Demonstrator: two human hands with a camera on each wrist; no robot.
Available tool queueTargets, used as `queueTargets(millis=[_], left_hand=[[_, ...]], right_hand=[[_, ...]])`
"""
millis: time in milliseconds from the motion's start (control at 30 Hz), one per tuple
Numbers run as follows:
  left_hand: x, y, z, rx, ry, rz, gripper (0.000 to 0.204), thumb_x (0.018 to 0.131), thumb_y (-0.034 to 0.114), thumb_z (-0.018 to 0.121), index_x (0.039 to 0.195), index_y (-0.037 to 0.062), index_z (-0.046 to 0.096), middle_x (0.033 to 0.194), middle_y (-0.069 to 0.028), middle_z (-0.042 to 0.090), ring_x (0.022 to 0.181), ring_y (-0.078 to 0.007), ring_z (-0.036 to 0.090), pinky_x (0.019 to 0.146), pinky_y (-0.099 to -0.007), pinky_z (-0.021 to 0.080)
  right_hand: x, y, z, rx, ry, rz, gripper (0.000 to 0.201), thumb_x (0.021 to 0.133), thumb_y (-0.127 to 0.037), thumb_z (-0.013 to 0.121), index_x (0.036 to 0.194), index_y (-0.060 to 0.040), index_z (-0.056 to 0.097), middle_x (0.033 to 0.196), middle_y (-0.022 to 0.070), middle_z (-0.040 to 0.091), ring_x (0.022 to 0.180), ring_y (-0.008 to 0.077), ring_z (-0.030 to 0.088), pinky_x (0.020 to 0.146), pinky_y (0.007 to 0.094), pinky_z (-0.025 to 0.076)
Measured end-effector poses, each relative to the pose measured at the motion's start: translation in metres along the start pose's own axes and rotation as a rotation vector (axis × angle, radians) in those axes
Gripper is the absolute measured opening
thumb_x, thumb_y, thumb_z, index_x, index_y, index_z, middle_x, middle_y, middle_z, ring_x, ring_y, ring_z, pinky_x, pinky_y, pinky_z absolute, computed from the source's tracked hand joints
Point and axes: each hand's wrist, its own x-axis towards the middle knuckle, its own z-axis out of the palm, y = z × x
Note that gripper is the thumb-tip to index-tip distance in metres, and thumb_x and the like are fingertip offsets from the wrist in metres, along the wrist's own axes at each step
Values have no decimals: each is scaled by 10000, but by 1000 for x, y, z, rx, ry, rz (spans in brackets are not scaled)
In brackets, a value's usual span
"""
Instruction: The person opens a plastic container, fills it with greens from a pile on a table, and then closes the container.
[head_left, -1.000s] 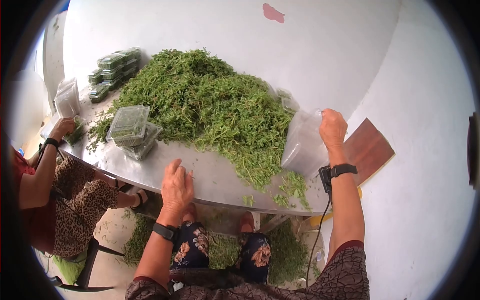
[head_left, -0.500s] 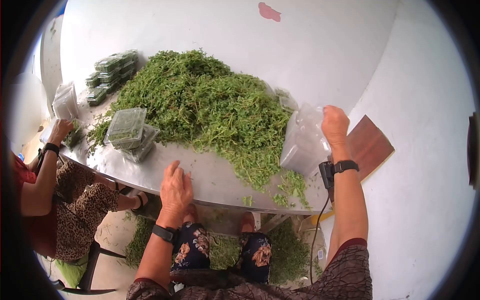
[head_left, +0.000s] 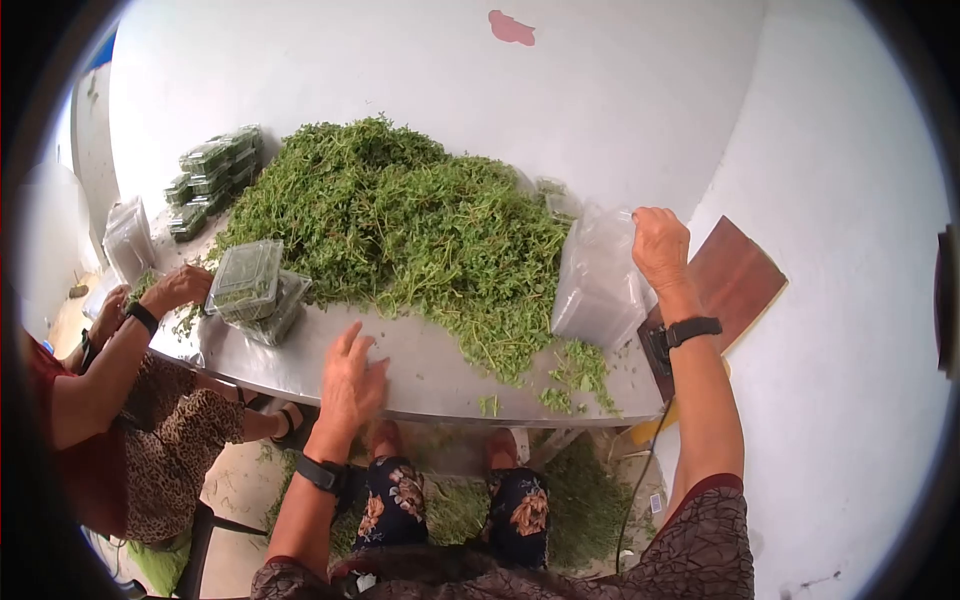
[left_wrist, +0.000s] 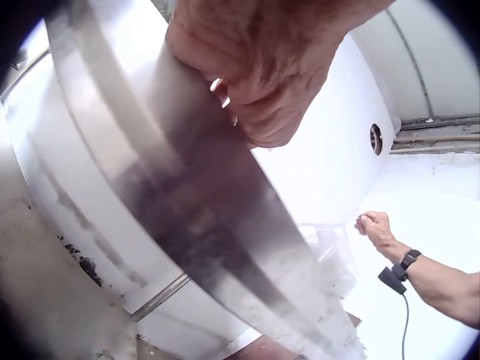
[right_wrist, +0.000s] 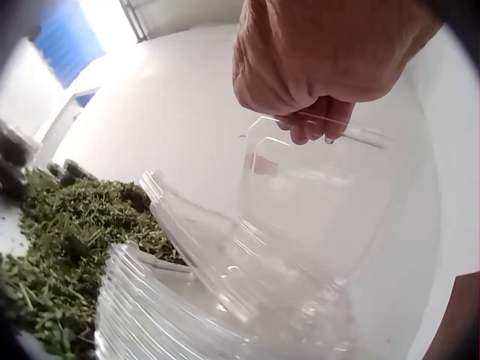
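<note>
At the right end of the table my right hand (head_left: 660, 245) pinches the edge of a clear plastic clamshell box (right_wrist: 322, 195). The right wrist view shows its see-through panel hanging from my fingertips above a nested stack of similar boxes (right_wrist: 150, 307). My left hand (head_left: 350, 385) hovers over the front edge of the metal table (head_left: 440, 345), fingers loosely extended, holding nothing. Between the hands and behind them spreads a large heap of leafy green stems (head_left: 400, 220). Two clear boxes (head_left: 245, 280) with greens inside sit stacked left of the heap.
Several filled boxes (head_left: 210, 175) are piled at the back left, near upright empty ones (head_left: 128, 240). Another person's hand (head_left: 180, 287) reaches in from the left. A reddish-brown board (head_left: 735, 280) stands by the right wall. Loose greens (head_left: 585, 490) lie on the floor.
My right hand and the pinched box edge shift slightly. My left hand's fingers spread a little. The other person's hand has moved right, up to the two stacked boxes. The head view has tilted slightly.
</note>
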Motion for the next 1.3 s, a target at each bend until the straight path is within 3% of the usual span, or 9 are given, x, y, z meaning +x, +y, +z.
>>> queueTargets(millis=[133, 533, 667, 700, 833, 1000, 1133, 1200, 1300], left_hand=[[45, 50, -7, -58, -79, 308, 574, 743, 108, 733, 1271, 36, 519, 1463, -184, 360, 1327, -383, 358, 1069, -461, 348], [118, 173, 86, 10, -284, 843, 874, 712, 244, 785, 1442, 83, 333, 1527, -154, 257, 1417, -307, 244, 1181, -475, 162], [125, 184, 122, 117, -398, 770, 829, 711, 255, 778, 1407, 41, 384, 1470, -147, 372, 1416, -289, 257, 1178, -490, 151], [124, 185, 128, 127, -368, 764, 621, 765, 214, 718, 1313, 35, 487, 1355, -116, 491, 1357, -266, 358, 1149, -528, 192], [130, 189, 146, 174, -380, 753, 348, 826, 158, 630, 1152, 51, 569, 1178, -69, 571, 1225, -242, 483, 1108, -571, 230], [126, 186, 157, 111, -459, 673, 136, 871, 136, 572, 998, 85, 575, 992, -38, 603, 1090, -233, 558, 1080, -601, 250], [120, 185, 155, 120, -555, 636, 229, 883, 178, 581, 1087, 76, 568, 1114, -76, 589, 1158, -258, 528, 1099, -585, 236], [108, 173, 165, -21, -178, 718, 352, 873, 172, 604, 1199, 60, 536, 1274, -139, 524, 1238, -306, 472, 1120, -560, 224], [91, 169, 121, -252, -283, 616, 456, 839, 122, 634, 1265, 33, 498, 1378, -187, 437, 1285, -349, 421, 1125, -537, 238]], right_hand=[[0, -4, -9, 25, -11, 9, 50, 715, -12, 621, 755, -38, 606, 717, 106, 598, 712, 302, 578, 612, 404, 483], [2, -20, -24, 91, -7, -75, 41, 736, -9, 621, 762, -31, 598, 708, 103, 589, 697, 292, 571, 600, 395, 475], [-1, -20, -24, 123, -20, -79, 50, 732, -12, 623, 756, -35, 587, 698, 99, 576, 690, 293, 565, 591, 388, 468], [-1, -20, -24, 135, -13, -82, 51, 733, -11, 621, 756, -37, 584, 697, 99, 572, 691, 294, 564, 589, 385, 466], [6, -10, -32, 42, 9, -48, 28, 758, -15, 600, 753, -40, 588, 698, 103, 579, 685, 298, 565, 583, 389, 462], [33, 18, -46, -22, 312, 210, 82, 831, -56, 567, 772, -13, 604, 732, 112, 639, 657, 293, 608, 587, 369, 476], [41, 8, -64, 250, 397, 470, 119, 871, -65, 549, 841, 14, 633, 777, 125, 673, 661, 257, 646, 607, 338, 490], [31, -11, -73, 366, 447, 521, 171, 906, -83, 526, 895, 34, 649, 795, 131, 686, 669, 194, 660, 609, 297, 494], [10, -45, -88, 516, 431, 711, 201, 926, -96, 518, 901, 59, 644, 763, 111, 670, 661, 149, 636, 593, 266, 493]])
